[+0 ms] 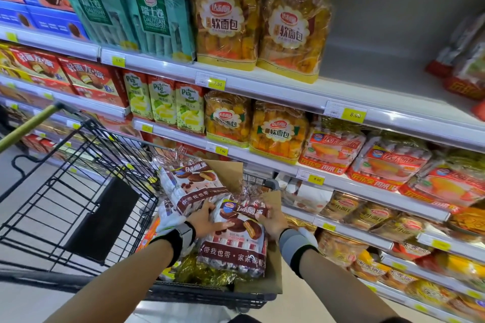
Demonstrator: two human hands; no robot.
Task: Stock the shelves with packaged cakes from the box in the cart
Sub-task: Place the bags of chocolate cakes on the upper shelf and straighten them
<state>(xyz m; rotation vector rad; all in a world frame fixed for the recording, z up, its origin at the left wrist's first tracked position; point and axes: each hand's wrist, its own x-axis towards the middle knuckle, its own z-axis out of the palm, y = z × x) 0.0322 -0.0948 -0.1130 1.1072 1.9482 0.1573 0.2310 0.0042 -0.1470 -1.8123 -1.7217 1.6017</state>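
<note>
Both hands, left hand (203, 217) & right hand (271, 220), grip one cake pack (236, 241) over the box (273, 270) in the cart (78, 191), w/ more packs (189, 186) left and an upper shelf (380, 76) gap unfilled, so stocking looks early.

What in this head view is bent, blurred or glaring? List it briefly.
Head view: wide-angle lens bows the shelf edges and stretches both forearms; right-edge packages are smeared and soft; glare streaks the clear wrap of the cake bag held by the left hand and right hand; lighting is even.
</note>
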